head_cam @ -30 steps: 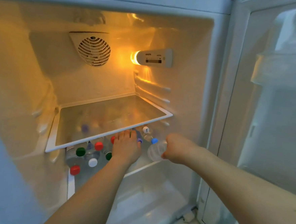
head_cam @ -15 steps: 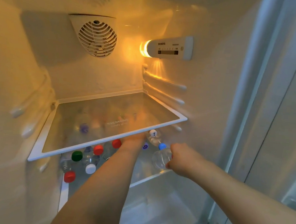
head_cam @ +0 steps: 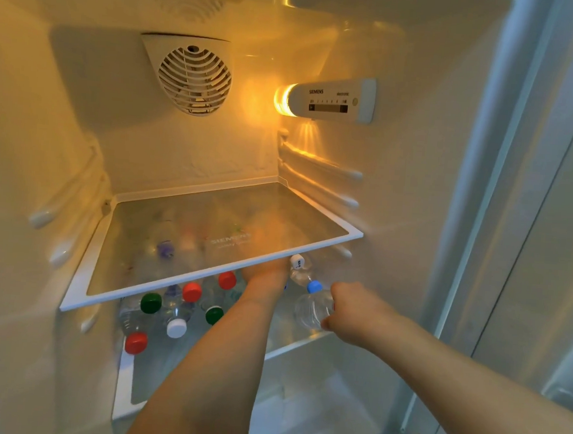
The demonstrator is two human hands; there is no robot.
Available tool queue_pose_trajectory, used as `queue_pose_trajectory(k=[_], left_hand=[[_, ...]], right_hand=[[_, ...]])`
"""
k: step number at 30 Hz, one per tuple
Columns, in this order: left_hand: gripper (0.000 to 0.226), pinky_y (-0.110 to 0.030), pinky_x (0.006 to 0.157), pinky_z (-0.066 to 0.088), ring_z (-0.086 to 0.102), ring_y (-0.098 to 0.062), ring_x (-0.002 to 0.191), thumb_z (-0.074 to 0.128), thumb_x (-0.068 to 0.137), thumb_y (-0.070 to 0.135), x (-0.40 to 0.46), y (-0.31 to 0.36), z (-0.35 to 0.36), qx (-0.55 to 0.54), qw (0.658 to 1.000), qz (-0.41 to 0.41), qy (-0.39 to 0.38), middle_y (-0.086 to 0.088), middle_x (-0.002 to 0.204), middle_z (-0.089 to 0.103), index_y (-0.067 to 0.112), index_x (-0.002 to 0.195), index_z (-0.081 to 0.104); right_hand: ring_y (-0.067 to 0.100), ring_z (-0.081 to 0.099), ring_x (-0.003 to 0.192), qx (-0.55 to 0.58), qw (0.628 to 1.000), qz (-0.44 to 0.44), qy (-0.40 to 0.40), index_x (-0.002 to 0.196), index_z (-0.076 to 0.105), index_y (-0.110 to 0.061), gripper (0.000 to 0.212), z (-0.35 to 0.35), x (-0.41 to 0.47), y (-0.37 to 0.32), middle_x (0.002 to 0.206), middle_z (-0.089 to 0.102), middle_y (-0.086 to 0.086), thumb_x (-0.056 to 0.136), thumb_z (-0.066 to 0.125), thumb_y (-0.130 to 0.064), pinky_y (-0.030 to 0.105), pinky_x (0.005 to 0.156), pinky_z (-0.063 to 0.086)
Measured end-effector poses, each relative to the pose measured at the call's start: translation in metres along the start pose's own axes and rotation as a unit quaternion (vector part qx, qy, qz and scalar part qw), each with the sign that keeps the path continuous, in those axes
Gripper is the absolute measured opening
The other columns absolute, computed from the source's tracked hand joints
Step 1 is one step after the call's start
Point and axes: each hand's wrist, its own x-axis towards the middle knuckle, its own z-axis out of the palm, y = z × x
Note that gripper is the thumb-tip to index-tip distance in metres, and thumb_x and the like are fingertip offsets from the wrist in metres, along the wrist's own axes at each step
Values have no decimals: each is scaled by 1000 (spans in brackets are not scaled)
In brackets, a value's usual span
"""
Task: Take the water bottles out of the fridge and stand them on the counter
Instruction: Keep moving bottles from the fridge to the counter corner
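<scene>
Several clear water bottles with red, green, white and blue caps stand on the lower fridge shelf (head_cam: 300, 345), such as a red-capped one (head_cam: 136, 342) and a green-capped one (head_cam: 151, 302). My right hand (head_cam: 353, 314) grips the blue-capped bottle (head_cam: 312, 306) near the shelf's right front. My left hand (head_cam: 264, 269) reaches in under the upper glass shelf (head_cam: 206, 275); its fingers are hidden behind that shelf, among the bottles further back. A white-capped bottle (head_cam: 297, 262) stands just right of it.
The upper glass shelf carries nothing and hangs low over the bottle caps. A fan grille (head_cam: 194, 80) and a lit control box (head_cam: 330, 99) sit on the back and right walls. The open fridge door (head_cam: 548, 235) is at the right.
My left hand has pushed deeper under the glass shelf, so its fingers are now hidden. My right hand keeps its grip on the blue-capped bottle. The view has moved closer and tilted up.
</scene>
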Motion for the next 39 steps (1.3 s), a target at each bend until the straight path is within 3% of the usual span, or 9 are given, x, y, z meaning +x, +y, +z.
queue_pose_trajectory(k=[3,6,11,18,23,28,31,34,39], left_hand=[[21,-33,58,35,53,-20,69,45,93,22,-11,-5,7,67,991,65,98,1,74,56,21,73,53],[8,-34,66,41,60,-26,84,55,89,21,-19,-12,11,172,971,125,113,-3,89,63,21,89,63],[30,-30,59,46,60,-26,56,90,47,20,-27,-25,15,232,940,197,153,-1,57,60,21,65,66],[56,-34,54,52,61,-31,75,86,64,19,-37,-58,8,210,896,338,197,-9,92,65,16,110,55],[54,-32,45,42,53,-28,75,80,70,9,-74,-70,-18,153,890,366,225,-9,96,59,18,113,49],[27,-30,63,48,51,-23,85,62,84,11,-132,-59,-69,90,874,401,260,-5,100,53,11,110,55],[29,-29,55,43,57,-27,79,43,90,28,-169,-64,-106,87,903,345,242,-7,96,58,9,107,57],[24,-36,58,45,56,-33,80,51,92,26,-196,-81,-124,54,940,294,165,-11,99,55,7,107,55],[18,-37,61,38,50,-32,78,50,96,25,-256,-122,-142,56,969,222,89,-9,97,51,9,104,49]], right_hand=[[19,48,84,-1,1000,2,5,117,54,-12,28,1,0,0,113,56,7,91,59,-20,26,68,38],[19,49,83,-4,1000,0,10,112,55,-13,24,2,2,1,104,55,5,90,60,-20,22,54,35],[19,49,82,-8,1000,4,16,114,56,-11,26,5,4,2,96,51,4,90,60,-20,23,55,37],[19,49,82,-12,1000,8,12,115,55,-10,29,5,0,6,94,48,3,90,61,-23,23,57,36],[20,49,85,-31,999,9,7,118,54,-9,33,-4,-21,4,117,57,8,90,63,-24,26,70,38],[25,57,100,-26,1000,-10,2,118,54,-9,39,-15,-61,-5,119,58,9,86,69,-26,25,72,37],[25,63,101,-55,998,-33,-13,119,54,-7,42,-16,-88,-16,110,62,9,85,70,-25,26,73,42],[19,70,71,-69,994,-28,-77,112,57,-6,40,-9,-104,-26,77,66,4,82,74,-27,30,74,57],[23,73,82,-150,966,-54,-202,126,54,-2,57,18,-141,-49,91,74,14,81,75,-29,41,84,58]])
